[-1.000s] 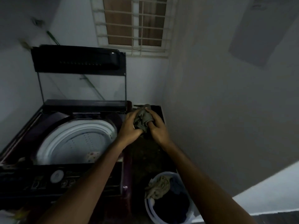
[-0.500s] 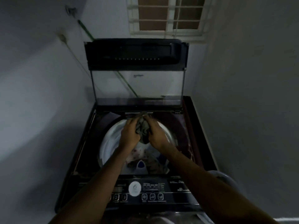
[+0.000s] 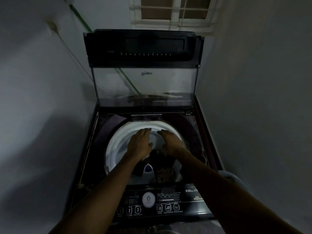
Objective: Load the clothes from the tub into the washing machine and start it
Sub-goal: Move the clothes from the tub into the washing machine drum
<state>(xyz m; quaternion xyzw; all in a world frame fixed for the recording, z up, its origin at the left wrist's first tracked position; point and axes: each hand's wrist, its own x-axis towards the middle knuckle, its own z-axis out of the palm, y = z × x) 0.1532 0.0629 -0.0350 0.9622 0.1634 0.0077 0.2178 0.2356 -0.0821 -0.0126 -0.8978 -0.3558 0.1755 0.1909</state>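
Note:
A dark top-loading washing machine [image 3: 101, 132] stands in front of me with its glass lid [image 3: 145, 81] raised upright. Its white drum rim [image 3: 116, 146] rings the opening, and dark clothes [image 3: 162, 164] lie inside the drum. My left hand [image 3: 139, 143] and my right hand [image 3: 170, 141] hover side by side over the drum opening, fingers straight and spread, holding nothing. The control panel [image 3: 148, 203] with a round dial and buttons runs along the near edge. A pale edge of the tub [image 3: 234, 179] shows at the machine's right side, mostly hidden by my right arm.
Grey walls close in on the left and right of the machine. A barred window [image 3: 173, 12] sits above it on the back wall. A green hose [image 3: 84, 26] and a cord run down the left wall behind the lid.
Both hands gripped a grey garment over the tub side, then carried it above the drum. Now the garment is out of my hands, and both are open over the opening.

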